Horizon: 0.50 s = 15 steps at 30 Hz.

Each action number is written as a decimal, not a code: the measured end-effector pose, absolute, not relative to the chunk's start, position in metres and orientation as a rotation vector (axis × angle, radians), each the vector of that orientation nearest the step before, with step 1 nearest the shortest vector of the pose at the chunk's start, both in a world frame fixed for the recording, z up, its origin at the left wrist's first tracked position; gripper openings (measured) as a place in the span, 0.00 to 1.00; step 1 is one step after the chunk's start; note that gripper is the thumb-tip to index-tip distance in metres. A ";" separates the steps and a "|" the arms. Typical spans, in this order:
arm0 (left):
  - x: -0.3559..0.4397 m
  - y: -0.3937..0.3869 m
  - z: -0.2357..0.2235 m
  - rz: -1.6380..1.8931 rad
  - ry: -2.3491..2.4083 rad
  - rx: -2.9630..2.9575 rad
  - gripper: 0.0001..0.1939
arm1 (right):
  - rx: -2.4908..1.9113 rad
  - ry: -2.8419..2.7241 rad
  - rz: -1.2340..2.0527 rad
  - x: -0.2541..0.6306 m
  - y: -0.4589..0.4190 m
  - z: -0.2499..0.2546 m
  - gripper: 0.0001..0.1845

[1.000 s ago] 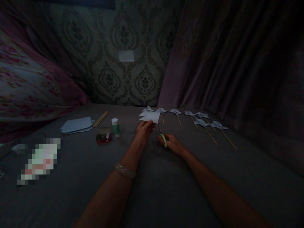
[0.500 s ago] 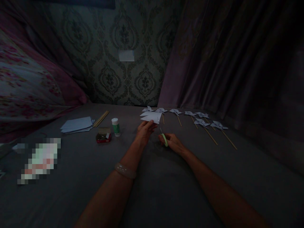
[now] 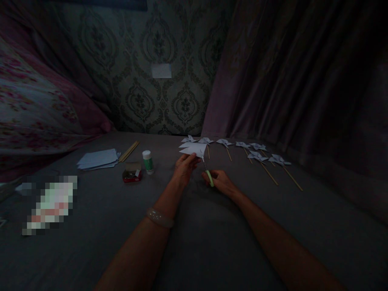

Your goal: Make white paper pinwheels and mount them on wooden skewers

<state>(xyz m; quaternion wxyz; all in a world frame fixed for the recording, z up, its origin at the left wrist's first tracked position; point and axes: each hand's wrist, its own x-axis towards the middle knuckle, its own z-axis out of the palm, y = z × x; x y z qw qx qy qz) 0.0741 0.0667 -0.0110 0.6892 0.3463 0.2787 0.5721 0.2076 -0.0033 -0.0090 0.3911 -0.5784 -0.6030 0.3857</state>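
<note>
My left hand [image 3: 185, 166] pinches a white sheet of paper [image 3: 194, 149] near its lower edge. Slits on the paper's left side split it into pointed flaps. In my right hand [image 3: 220, 180] is a pair of scissors [image 3: 209, 176] with light green handles. The blades reach up to the paper's right edge, one seeming to lie across it. Beyond the paper lie white paper pinwheels on sticks, one pinwheel [image 3: 224, 143] just to the right of it. How far apart the blades are is hard to make out in the dim light.
Left of my hands stand a glue stick [image 3: 148, 162] and a small open red box [image 3: 132, 175] with metal bits inside. Further left lie thin wooden sticks [image 3: 129, 151] and a stack of paper [image 3: 98, 159]. More pinwheels [image 3: 279, 160] spread along the right. A patterned wall [image 3: 127, 68] closes the back.
Both hands stay almost in place. The scissors have shifted very slightly at the paper's right edge, their handles looking a little closer together.
</note>
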 end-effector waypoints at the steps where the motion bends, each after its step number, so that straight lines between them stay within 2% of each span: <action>1: 0.074 0.067 -0.011 1.280 0.624 0.774 0.17 | -1.471 -1.523 0.983 0.208 -0.003 -0.010 0.26; 15: 0.074 0.065 -0.009 1.289 0.631 0.770 0.17 | -1.491 -1.490 0.946 0.209 0.000 -0.015 0.25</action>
